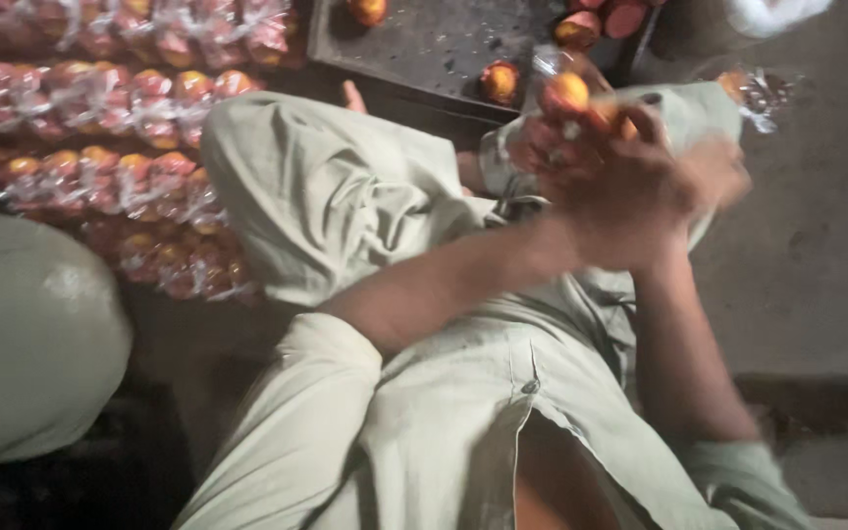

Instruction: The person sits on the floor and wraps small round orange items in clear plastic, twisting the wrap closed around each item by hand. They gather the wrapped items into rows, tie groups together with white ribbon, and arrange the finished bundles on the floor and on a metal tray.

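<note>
both hands meet at upper right of the frame, the left hand (630, 191) and right hand (714, 172) closed around a clear bag of orange-red fruit (566, 113), held above the lap, seemingly to keep it from spilling. filled bags (130, 186) lie in rows at upper left, loose fruit (500, 80) on the dark tray (424, 44) at the top.

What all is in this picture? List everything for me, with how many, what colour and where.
Packed fruit rows: several rows, orange-red in clear wrap, stacked at upper left.
Dark tray: one, blackish, top centre.
Loose fruits: about five, orange-red, on and beside the tray.
Clear bag of fruit: one, orange-red fruit inside, held above the knee.
Concrete floor: grey, right side.
Pale cloth shape: one, greenish-grey, left edge; cannot tell what it is.
Clothing: pale green, over raised knee and lap.
Left hand: gripping the bag.
Right hand: blurred, behind the left, at the bag.
</note>
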Tool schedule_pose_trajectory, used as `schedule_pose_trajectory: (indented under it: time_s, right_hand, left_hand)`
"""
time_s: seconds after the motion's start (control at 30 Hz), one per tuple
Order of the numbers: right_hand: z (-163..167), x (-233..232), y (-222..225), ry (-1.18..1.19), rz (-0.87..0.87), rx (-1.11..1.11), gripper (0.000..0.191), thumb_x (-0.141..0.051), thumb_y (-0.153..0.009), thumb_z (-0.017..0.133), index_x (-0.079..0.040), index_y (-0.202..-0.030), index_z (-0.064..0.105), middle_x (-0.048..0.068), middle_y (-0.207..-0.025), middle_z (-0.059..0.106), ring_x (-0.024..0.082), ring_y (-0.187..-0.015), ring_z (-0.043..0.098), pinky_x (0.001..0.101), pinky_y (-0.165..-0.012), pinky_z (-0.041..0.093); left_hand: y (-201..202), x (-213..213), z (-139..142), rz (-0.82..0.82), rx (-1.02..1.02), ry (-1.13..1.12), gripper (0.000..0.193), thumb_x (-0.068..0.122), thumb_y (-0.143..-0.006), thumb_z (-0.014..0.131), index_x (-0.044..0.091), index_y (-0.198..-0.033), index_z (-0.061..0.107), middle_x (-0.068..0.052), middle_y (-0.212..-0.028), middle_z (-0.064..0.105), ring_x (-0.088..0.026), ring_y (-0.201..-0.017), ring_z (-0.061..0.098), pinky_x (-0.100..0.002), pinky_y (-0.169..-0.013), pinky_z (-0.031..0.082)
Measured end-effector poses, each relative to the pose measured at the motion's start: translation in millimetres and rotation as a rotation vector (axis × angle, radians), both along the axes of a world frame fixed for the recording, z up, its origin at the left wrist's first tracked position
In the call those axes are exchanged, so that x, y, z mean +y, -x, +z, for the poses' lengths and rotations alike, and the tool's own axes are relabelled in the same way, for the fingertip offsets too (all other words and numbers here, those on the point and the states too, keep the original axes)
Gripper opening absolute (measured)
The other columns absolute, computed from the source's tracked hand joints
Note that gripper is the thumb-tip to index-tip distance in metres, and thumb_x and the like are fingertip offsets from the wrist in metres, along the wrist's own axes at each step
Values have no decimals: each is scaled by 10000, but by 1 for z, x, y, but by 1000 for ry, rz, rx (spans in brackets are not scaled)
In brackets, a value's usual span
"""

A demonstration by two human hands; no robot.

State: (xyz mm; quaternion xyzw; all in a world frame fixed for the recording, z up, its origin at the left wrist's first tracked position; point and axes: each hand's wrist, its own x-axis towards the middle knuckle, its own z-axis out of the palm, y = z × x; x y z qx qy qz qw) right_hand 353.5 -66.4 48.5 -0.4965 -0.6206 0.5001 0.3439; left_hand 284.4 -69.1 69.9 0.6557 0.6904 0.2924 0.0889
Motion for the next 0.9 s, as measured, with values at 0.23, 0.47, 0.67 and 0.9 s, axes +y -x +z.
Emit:
schedule_pose_trajectory:
  time_s: [0.23,0.47,0.67,0.9]
  right_hand:
    - [-29,-51,-74,180,-272,161,426,-110,-927,610,-23,-1319,468,118,-1248,601,301,-1171,614,447,-942,564]
    - [20,-93,-114,-182,24,-594,354,19,-842,601,-2,-1195,618,158,-1298,603,344,-1216,588,475,-953,501]
    - [18,-96,-112,-495,255,-1002,363,-65,-665,799,-59,-1004,669,98,-1130,634,287,-1159,599,560,-872,462]
    - [-21,-68,-89,-648,-157,-641,304,53,-951,754,-49,-1119,522,186,-1218,551,376,-1182,591,409,-833,515]
  left_hand:
    - [-70,-19,-65,-936,-378,-28,126,88,-907,551,73,-1025,592,-100,-1094,593,-318,-771,736,-435,-700,591]
    - [-37,10,-24,-1016,-345,34,94,106,-862,623,87,-933,681,-72,-916,645,-253,-749,744,-407,-663,586]
    - [6,43,10,-1335,314,92,204,288,-836,733,104,-925,747,-129,-1027,710,-304,-1041,656,-484,-913,515]
    - [80,53,-36,-1091,-162,-49,156,107,-782,716,45,-922,688,-150,-1067,670,-355,-1139,556,-465,-974,478]
